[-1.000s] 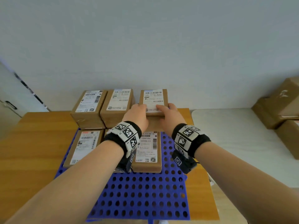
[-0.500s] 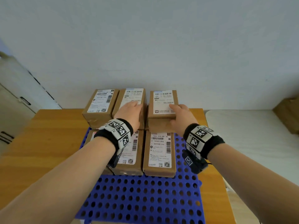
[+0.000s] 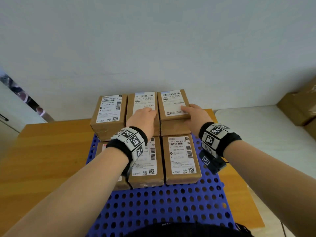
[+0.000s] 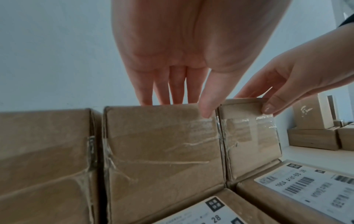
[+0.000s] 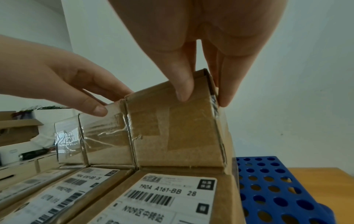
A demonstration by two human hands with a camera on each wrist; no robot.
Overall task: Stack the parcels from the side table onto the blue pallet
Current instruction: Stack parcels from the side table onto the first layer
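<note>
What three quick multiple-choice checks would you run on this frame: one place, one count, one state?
1. Where is the right hand?
A. on the back-right parcel
B. on a keyboard
C. on a door handle

2. How many back-row parcels show a label on top?
A. one
B. three
C. five

3. What state is the back-right parcel in?
A. held clear in the air
B. lying open, flaps up
C. set down on the parcel beneath it

Answers:
1 A: the head view shows its fingers on that parcel's top, and the right wrist view shows the thumb on its near face.
2 B: the back-left parcel, the back-middle parcel and the back-right parcel each carry one white label.
3 C: the right wrist view shows its bottom edge seated on the box below, taped shut.
</note>
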